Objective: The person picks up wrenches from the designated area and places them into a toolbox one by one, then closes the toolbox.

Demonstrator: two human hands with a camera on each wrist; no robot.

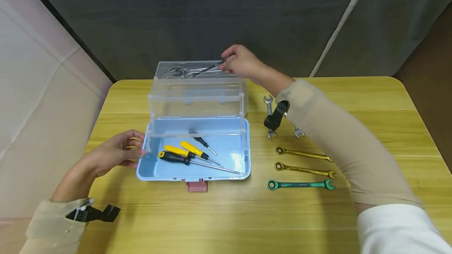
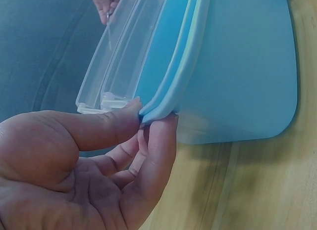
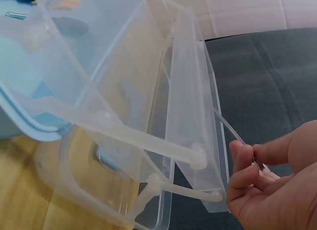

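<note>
The right hand pinches the end of a silver wrench between thumb and fingertips, holding it over the clear top tray of the toolbox, at the tray's right end. Other silver wrenches lie in that tray. The toolbox stands open near the table's back edge, left of middle, its trays raised behind the blue base. The left hand grips the base's left rim, thumb on top and fingers under the lip. In the base lie two yellow screwdrivers and two black ones. Right of the box, on the tabletop, are two silver wrenches, partly hidden by the right forearm, then two gold ratchet wrenches and a green one nearest the front edge. A pink latch sticks out at the base's front.
</note>
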